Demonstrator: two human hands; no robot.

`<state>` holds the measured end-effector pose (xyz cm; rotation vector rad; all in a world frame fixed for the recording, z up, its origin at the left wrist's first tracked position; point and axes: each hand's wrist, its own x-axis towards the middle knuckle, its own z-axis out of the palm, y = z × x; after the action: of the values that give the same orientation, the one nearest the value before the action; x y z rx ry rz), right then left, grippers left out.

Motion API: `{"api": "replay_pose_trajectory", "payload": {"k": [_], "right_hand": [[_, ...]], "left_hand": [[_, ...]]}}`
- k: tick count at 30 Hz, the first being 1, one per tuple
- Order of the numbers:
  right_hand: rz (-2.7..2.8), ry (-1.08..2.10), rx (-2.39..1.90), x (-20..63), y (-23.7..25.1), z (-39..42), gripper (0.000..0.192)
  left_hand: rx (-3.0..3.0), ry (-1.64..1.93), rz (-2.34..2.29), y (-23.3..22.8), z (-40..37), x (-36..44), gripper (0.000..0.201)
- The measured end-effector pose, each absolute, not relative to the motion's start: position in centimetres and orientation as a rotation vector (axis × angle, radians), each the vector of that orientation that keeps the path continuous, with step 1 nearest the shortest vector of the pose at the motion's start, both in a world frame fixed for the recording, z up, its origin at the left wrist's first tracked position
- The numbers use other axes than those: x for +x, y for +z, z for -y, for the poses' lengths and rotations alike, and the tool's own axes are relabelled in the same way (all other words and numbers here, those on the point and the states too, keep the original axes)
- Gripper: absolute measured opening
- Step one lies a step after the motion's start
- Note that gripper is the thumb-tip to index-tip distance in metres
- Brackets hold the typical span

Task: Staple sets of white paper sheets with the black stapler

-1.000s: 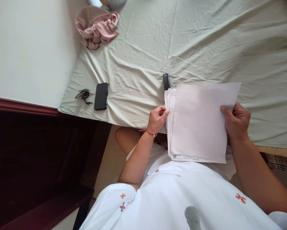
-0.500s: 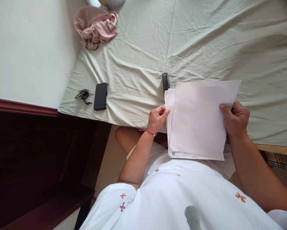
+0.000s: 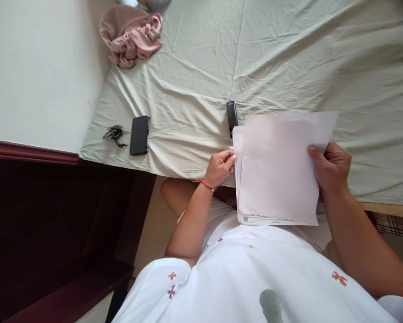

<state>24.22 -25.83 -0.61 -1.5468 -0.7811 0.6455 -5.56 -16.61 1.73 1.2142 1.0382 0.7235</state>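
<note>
A stack of paper sheets (image 3: 285, 166) is held up over the table's near edge, close to my body. The top sheet shows a blank face and sits slightly askew, so printed sheets peek out along the left and lower edges. My right hand (image 3: 332, 166) grips the right side, thumb on top and fingers behind the paper. At the left edge, my left hand (image 3: 220, 167) has its thumb and fingers pinched together against the sheet edges. Just beyond the stack lies a slim black object (image 3: 231, 114), perhaps a stapler; its near end is by the paper's corner.
A pale green cloth (image 3: 188, 98) with wrinkles covers the table. On its left side are a black phone (image 3: 139, 135) and a bunch of keys (image 3: 114, 133). Crumpled pink fabric (image 3: 132, 38) lies at the back left, beside a white wall (image 3: 40, 67).
My left thumb and fingers have shifted slightly left along the paper edge, and the sheets at that edge sit closer together. My right hand keeps its grip.
</note>
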Motion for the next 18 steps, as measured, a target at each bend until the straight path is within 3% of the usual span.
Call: {"api": "replay_pose_trajectory", "payload": {"k": [18], "right_hand": [[0.821, 0.633, -1.583, 24.38, -0.75, 25.87, 0.028]], "left_hand": [[1.165, 0.645, -0.985, 2.21, 16.55, -5.82, 0.022]]}}
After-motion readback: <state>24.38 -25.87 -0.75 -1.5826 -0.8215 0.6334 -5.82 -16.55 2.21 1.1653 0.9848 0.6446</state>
